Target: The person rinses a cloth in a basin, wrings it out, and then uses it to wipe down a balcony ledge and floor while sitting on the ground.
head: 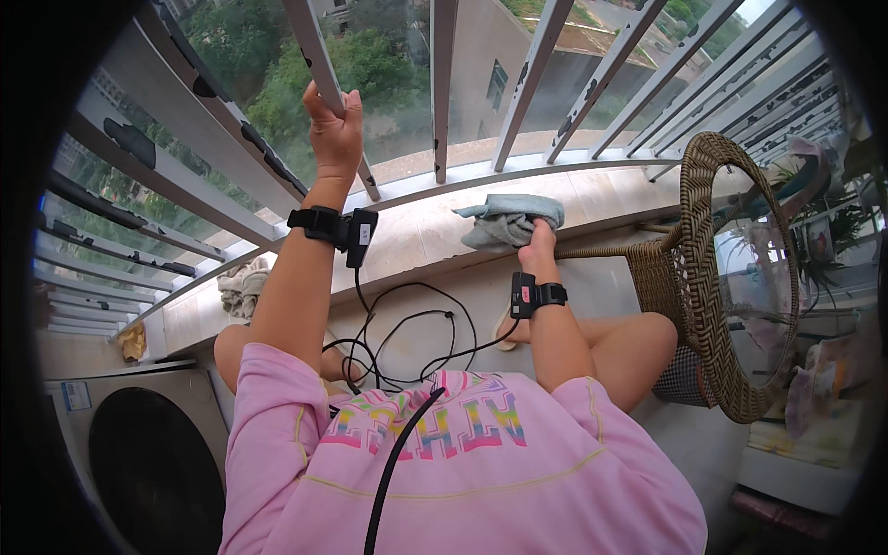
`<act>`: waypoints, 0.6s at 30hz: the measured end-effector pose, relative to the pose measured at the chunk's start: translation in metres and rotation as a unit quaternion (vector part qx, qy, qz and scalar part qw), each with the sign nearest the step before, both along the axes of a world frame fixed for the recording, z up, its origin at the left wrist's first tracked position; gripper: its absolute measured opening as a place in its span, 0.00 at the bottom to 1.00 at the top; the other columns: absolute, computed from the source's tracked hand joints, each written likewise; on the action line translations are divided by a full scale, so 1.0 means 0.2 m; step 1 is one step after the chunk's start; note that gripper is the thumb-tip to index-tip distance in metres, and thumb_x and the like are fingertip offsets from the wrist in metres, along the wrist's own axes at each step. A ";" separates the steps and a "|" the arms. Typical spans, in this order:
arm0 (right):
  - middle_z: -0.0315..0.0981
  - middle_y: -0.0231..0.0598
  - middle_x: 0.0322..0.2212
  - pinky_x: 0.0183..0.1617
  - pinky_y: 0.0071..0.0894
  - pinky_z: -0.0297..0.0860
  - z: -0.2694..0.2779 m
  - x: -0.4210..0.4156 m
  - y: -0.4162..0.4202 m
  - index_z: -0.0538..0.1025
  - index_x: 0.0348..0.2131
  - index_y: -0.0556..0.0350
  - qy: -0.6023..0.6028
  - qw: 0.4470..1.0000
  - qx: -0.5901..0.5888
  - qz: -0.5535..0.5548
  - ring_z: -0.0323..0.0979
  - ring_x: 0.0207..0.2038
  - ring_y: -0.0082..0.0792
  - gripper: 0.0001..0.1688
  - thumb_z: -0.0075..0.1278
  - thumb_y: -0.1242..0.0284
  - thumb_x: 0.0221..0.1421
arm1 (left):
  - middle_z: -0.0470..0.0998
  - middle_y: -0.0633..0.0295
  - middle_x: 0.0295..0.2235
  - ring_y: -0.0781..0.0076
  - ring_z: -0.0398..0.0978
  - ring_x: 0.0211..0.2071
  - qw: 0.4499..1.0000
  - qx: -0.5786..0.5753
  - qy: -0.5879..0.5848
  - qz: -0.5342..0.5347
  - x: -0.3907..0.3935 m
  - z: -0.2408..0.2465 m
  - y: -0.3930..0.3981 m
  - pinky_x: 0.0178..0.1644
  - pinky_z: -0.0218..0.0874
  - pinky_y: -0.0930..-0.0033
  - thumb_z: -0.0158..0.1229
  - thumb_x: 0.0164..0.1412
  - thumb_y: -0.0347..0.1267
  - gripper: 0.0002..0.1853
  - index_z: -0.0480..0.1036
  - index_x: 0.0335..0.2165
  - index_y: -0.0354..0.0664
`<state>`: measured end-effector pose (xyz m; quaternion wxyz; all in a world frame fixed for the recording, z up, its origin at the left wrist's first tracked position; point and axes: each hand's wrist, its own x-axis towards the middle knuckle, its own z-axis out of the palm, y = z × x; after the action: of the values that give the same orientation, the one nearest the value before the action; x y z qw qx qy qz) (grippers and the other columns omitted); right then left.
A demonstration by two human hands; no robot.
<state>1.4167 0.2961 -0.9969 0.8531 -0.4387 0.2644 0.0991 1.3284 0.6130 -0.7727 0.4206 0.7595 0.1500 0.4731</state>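
My left hand (pixel 334 135) is wrapped around a white railing bar (pixel 316 55) whose paint is chipped, up and to the left. Lower and to the right, my right hand (pixel 538 244) grips a grey-blue cloth (pixel 512 220). That folded, crumpled cloth lies on the pale tiled ledge (pixel 399 239) below the railing. Part of my right hand's fingers is hidden by the cloth. Each wrist wears a black strap with a small box and a cable.
Black cables (pixel 409 333) loop over the floor between my feet. At right stands a wicker table (pixel 701 277) with a glass top. A crumpled beige cloth (pixel 243 288) lies on the ledge at left, near a yellow cloth (pixel 132 341). A washing machine (pixel 156 444) stands lower left.
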 end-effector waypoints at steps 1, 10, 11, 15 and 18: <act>0.70 0.42 0.46 0.51 0.42 0.67 -0.05 -0.10 0.01 0.70 0.48 0.54 0.044 0.995 0.088 0.029 0.70 0.46 0.42 0.20 0.44 0.66 0.57 | 0.64 0.50 0.46 0.62 0.69 0.41 1.000 0.011 0.001 0.004 -0.04 -0.04 -0.03 0.44 0.61 0.64 0.57 0.58 0.38 0.33 0.50 0.55 0.43; 0.72 0.41 0.41 0.49 0.43 0.67 0.28 -0.82 0.39 0.71 0.44 0.58 0.137 0.931 0.182 0.285 0.71 0.44 0.39 0.18 0.47 0.70 0.53 | 0.54 0.53 0.59 0.60 0.50 0.61 0.826 -0.407 0.320 -0.225 -0.88 -0.77 -0.40 0.60 0.45 0.58 0.55 0.56 0.52 0.37 0.55 0.59 0.50; 0.73 0.41 0.40 0.49 0.41 0.68 0.29 -0.85 0.40 0.72 0.43 0.59 0.114 0.931 0.148 0.314 0.72 0.42 0.38 0.18 0.49 0.72 0.51 | 0.55 0.54 0.59 0.60 0.52 0.60 0.798 -0.454 0.305 -0.253 -0.92 -0.81 -0.42 0.60 0.47 0.58 0.56 0.56 0.51 0.37 0.55 0.59 0.51; 0.73 0.38 0.37 0.46 0.35 0.68 0.40 -0.89 0.41 0.72 0.41 0.60 -0.032 0.909 0.058 0.411 0.72 0.39 0.34 0.18 0.53 0.77 0.47 | 0.64 0.60 0.52 0.64 0.63 0.52 0.716 -0.568 0.281 -0.294 -0.98 -0.70 -0.43 0.52 0.57 0.56 0.57 0.57 0.43 0.29 0.60 0.55 0.49; 0.73 0.37 0.38 0.46 0.31 0.67 0.42 -0.86 0.40 0.71 0.42 0.62 -0.077 0.900 0.002 0.430 0.71 0.40 0.32 0.23 0.59 0.79 0.42 | 0.70 0.62 0.46 0.66 0.67 0.47 0.733 -0.593 0.235 -0.237 -0.98 -0.79 -0.37 0.48 0.61 0.56 0.56 0.59 0.38 0.22 0.65 0.50 0.45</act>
<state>1.2442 0.3763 -0.9121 0.7460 -0.5142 -0.0166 0.4228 1.1316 0.5386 -0.9303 0.8353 0.4542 0.3093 -0.0203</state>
